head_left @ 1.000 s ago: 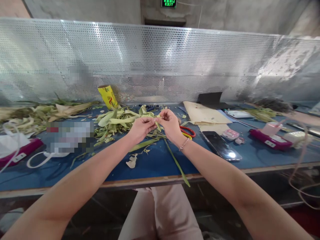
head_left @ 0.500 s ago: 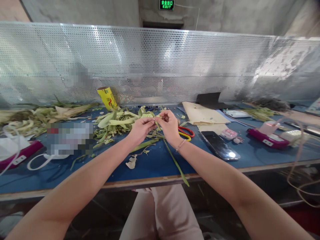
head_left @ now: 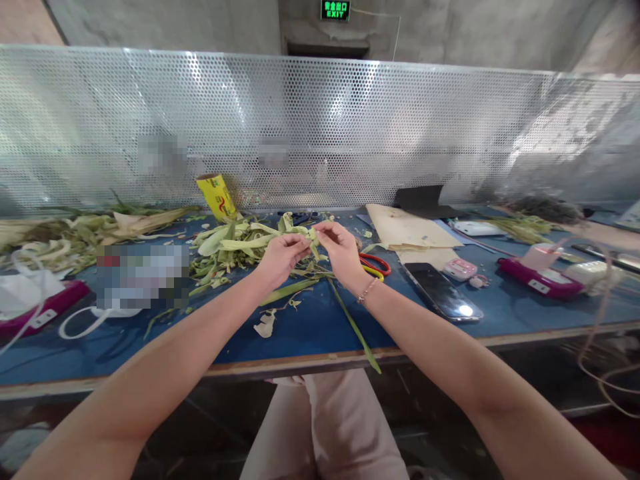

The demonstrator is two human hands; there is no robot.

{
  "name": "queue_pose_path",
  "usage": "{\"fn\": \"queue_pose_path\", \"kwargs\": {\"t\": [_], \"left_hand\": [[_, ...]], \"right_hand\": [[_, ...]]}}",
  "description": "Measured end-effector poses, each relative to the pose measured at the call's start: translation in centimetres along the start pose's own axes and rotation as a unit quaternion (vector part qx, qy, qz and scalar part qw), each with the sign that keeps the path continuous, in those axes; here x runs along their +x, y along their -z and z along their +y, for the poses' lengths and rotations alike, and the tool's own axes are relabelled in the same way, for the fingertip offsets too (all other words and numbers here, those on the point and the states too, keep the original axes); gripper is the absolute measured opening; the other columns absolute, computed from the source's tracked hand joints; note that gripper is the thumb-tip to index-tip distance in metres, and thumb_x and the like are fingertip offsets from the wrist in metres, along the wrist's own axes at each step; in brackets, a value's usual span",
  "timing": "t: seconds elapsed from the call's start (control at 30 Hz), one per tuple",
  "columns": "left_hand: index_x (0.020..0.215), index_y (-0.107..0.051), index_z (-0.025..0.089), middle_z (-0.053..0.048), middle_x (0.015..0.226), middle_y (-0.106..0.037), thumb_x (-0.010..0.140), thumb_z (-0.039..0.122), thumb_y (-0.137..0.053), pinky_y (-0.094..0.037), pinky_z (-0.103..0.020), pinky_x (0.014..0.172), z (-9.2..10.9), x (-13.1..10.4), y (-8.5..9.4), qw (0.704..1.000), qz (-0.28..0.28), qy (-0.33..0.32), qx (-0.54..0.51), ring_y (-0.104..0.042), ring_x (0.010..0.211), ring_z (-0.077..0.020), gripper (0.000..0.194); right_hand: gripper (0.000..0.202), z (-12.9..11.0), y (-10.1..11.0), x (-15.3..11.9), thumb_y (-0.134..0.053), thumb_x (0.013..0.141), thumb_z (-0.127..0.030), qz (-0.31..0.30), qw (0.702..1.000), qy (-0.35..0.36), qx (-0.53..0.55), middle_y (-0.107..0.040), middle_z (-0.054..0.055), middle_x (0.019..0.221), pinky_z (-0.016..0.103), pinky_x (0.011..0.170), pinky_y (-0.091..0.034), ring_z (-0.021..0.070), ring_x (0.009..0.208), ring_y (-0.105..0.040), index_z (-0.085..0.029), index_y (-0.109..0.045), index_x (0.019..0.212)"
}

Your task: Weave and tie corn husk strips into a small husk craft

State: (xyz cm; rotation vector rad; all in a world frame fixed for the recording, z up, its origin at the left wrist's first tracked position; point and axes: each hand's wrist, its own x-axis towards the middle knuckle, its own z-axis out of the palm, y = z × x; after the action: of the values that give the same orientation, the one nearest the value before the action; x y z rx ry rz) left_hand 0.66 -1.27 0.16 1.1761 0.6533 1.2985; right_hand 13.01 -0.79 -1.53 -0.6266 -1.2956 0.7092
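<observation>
A perforated metal screen (head_left: 425, 133) runs along the far side of the blue-topped bench (head_left: 315, 341), with a concrete wall (head_left: 175, 30) beyond it and a lit green exit sign (head_left: 335, 10) high up. A yellow cardboard tube (head_left: 217, 197) stands tilted near the screen, left of centre. To the right, tan paper sheets (head_left: 413, 228) lie near a black folded card (head_left: 423, 201). Nearer is a dark smartphone (head_left: 437, 290), with a small pink case (head_left: 460, 269) just beside it. Purple power strips sit at far right (head_left: 540, 280) and left (head_left: 63, 307).
</observation>
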Motion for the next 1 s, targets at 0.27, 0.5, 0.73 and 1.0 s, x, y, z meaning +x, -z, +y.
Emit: {"fn": "queue_pose_path", "kwargs": {"t": [0.27,0.5,0.73,1.0], "left_hand": [[0.054,-0.059,0.011,0.001,0.056,-0.054,0.056,0.015,-0.070,-0.046,-0.022,0.068,-0.2,0.3,0.4,1.000,-0.005,0.021,-0.012,-0.052,0.057,-0.0051,0.012],[0.054,-0.059,0.011,0.001,0.056,-0.055,0.055,0.016,-0.070,-0.046,-0.023,0.068,-0.1,0.4,0.6,1.000,-0.013,0.022,0.004,-0.052,0.057,-0.0057,0.013],[0.054,-0.059,0.011,0.002,0.052,-0.052,0.054,0.021,-0.072,-0.043,-0.022,0.065,-0.2,0.1,0.1,0.998,-0.018,0.020,0.056,-0.048,0.054,-0.0050,0.016],[0.051,-0.058,0.011,0.002,0.051,-0.054,0.051,0.014,-0.071,-0.039,-0.023,0.061,0.0,0.2,0.3,0.997,-0.024,0.033,0.066,-0.047,0.052,-0.0053,0.013]], "right_hand": [[0.014,0.0,0.0,0.2,-0.061,0.064,-0.021,0.000,1.000,-0.019,-0.004,-0.059,0.000,0.077,0.028,0.073,-0.045,0.0108,0.072,-0.055,-0.021,-0.058,0.077],[0.022,0.2,0.1,0.5,-0.062,0.063,-0.023,-0.017,0.999,-0.049,0.004,-0.058,-0.001,0.076,0.027,0.070,-0.044,0.0104,0.070,-0.054,-0.021,-0.060,0.084],[0.011,-0.5,0.1,0.5,-0.055,0.069,-0.028,-0.014,0.990,-0.044,-0.134,-0.058,0.001,0.074,0.028,0.069,-0.042,0.0121,0.069,-0.053,-0.018,-0.059,0.069],[0.010,-0.5,0.5,0.7,-0.054,0.070,-0.027,-0.060,0.988,-0.022,-0.144,-0.053,0.000,0.068,0.023,0.056,-0.042,0.0086,0.058,-0.048,-0.017,-0.057,0.068]]}}
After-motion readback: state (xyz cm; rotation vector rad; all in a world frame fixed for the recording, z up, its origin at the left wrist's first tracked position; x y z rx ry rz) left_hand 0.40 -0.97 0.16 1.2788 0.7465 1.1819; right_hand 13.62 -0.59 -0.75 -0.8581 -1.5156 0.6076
